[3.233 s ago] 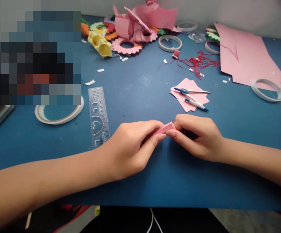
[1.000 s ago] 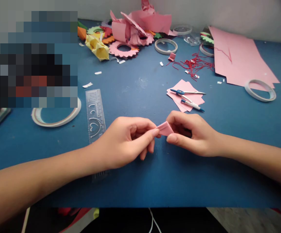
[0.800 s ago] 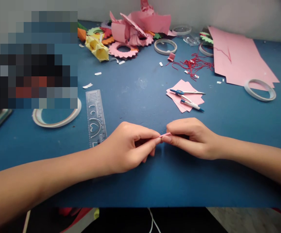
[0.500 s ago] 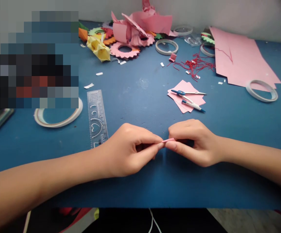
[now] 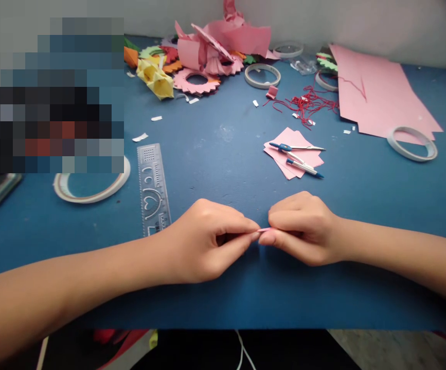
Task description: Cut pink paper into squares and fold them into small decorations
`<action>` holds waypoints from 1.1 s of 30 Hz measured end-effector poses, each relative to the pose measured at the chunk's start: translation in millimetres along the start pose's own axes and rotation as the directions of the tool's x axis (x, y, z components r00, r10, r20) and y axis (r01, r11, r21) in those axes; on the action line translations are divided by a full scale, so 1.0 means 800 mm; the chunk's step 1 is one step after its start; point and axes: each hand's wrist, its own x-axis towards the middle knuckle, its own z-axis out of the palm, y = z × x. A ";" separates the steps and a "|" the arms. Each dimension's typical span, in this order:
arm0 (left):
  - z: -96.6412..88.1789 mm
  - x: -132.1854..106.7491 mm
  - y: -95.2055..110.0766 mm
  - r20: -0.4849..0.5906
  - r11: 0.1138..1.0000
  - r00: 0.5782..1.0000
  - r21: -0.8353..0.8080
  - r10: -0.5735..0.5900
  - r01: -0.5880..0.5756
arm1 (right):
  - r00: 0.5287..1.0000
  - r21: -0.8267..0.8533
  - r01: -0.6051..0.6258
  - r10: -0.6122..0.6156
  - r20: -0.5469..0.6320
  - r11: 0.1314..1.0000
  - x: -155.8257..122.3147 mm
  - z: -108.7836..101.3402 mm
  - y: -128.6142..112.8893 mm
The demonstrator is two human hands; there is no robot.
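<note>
A small folded piece of pink paper (image 5: 263, 229) is pinched between both my hands just above the blue table (image 5: 223, 288). Only a thin edge of it shows between the fingertips. My left hand (image 5: 207, 241) is closed, thumb and forefinger pressed on the paper's left end. My right hand (image 5: 303, 228) is closed too, fingers curled over the paper's right end. The two hands touch at the fingertips.
A clear ruler (image 5: 152, 189) lies left of my hands, a tape ring (image 5: 91, 185) beyond it. Pink paper squares (image 5: 296, 154) with a blue compass (image 5: 296, 148) and pen (image 5: 304, 168) lie behind. Pink sheets (image 5: 380, 92), tape rings, red thread (image 5: 307, 103) and paper crafts (image 5: 207, 56) crowd the back.
The pink paper, seen earlier as a broad folded flap, has been pressed flat to a thin edge. Both hands have sunk a little toward the table and closed tighter together.
</note>
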 end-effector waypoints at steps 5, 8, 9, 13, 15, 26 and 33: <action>0.004 -0.003 -0.004 -0.038 0.991 0.992 0.053 0.124 -0.122 | 0.996 -0.141 0.090 -0.086 0.031 0.986 0.000 0.003 0.003; 0.006 -0.005 -0.005 -0.001 0.972 0.984 0.160 0.175 -0.173 | 0.995 -0.151 0.088 -0.080 0.062 0.985 -0.001 0.002 0.004; 0.006 -0.005 -0.005 0.034 0.962 0.983 0.203 0.180 -0.183 | 0.994 -0.155 0.090 -0.080 0.073 0.984 -0.001 0.002 0.004; 0.007 -0.006 -0.002 0.185 0.888 0.969 0.401 0.164 -0.227 | 0.984 -0.173 0.161 -0.144 0.106 0.972 -0.002 0.001 0.004; 0.008 -0.007 -0.001 0.209 0.848 0.960 0.459 0.185 -0.264 | 0.978 -0.179 0.194 -0.178 0.106 0.964 -0.002 0.002 0.003; 0.011 -0.005 -0.003 0.052 0.893 0.957 0.348 0.285 -0.285 | 0.974 -0.314 0.223 -0.221 0.042 0.923 -0.006 0.006 0.004; 0.006 -0.003 -0.002 0.044 0.932 0.964 0.248 0.262 -0.264 | 0.975 -0.292 0.196 -0.219 -0.046 0.936 -0.003 0.006 0.005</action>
